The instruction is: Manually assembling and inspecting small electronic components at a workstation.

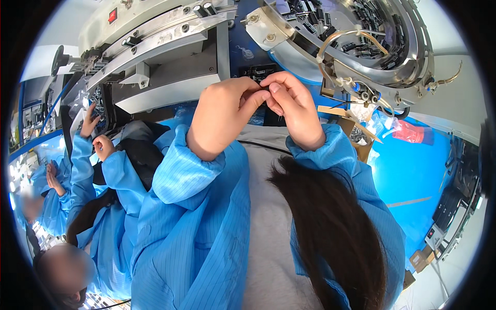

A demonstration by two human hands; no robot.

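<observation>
My left hand [225, 111] and my right hand [292, 106] meet in front of my chest, fingertips pinched together on a small dark part [264, 89] that is mostly hidden between them. Both arms wear blue striped sleeves. The hands are raised just below a grey metal machine [165, 57] with a slanted rail, and left of a round metal bowl feeder [361, 36] filled with small black parts.
A co-worker in a blue coat sits at my left, hands [95, 134] at the machine's left end. Another person's hands [51, 178] show farther left. A cardboard box [356, 137] and a red bag [408, 132] lie at the right on a blue surface.
</observation>
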